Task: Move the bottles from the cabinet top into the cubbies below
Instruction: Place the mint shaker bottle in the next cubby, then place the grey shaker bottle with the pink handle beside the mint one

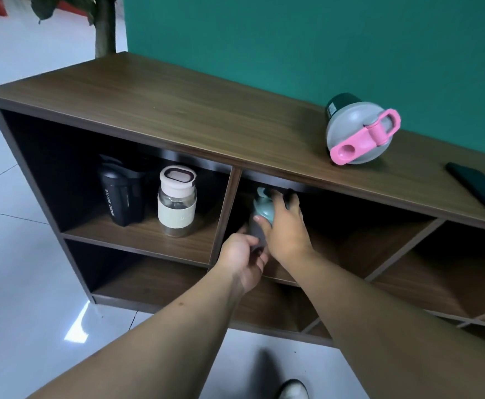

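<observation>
Am seeing both grips, left hand (pixel 242 254) and right hand (pixel 286 226), wrapping grey-green bottle (pixel 260 217) at frame centre; black bottle (pixel 117 197) reading "SPORT BOTTLE" sitting centre left, pink-lidded bottle (pixel 356 131) lying upper right.

Green wall (pixel 293 38), brown woodgrain cabinet (pixel 178 110), grey/pink-lid bottle (pixel 356 133).

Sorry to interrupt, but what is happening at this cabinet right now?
A person is setting a grey bottle into the upper middle cubby, left hand low on it and right hand near its top. A black bottle and a cream bottle stand in the upper left cubby. A pink-lidded bottle remains on the cabinet top.
</observation>
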